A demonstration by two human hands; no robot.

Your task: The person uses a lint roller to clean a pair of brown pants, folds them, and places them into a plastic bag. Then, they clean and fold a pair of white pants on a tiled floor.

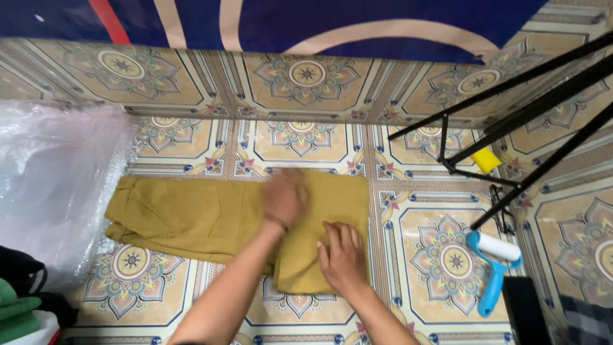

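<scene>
A mustard-yellow garment (191,217), partly folded, lies flat on the patterned tile floor (440,255). My left hand (285,197) rests palm down on its middle, blurred with motion. My right hand (343,254) presses flat, fingers spread, on the folded right part of the cloth near its lower edge. Neither hand grips anything.
A large clear plastic bag (54,185) lies at the left. Green and dark folded clothes (16,306) sit at the bottom left. A blue-handled lint roller (495,265), a yellow sponge (486,160) and black tripod legs (530,108) are at the right. A dark object (527,310) stands at the lower right.
</scene>
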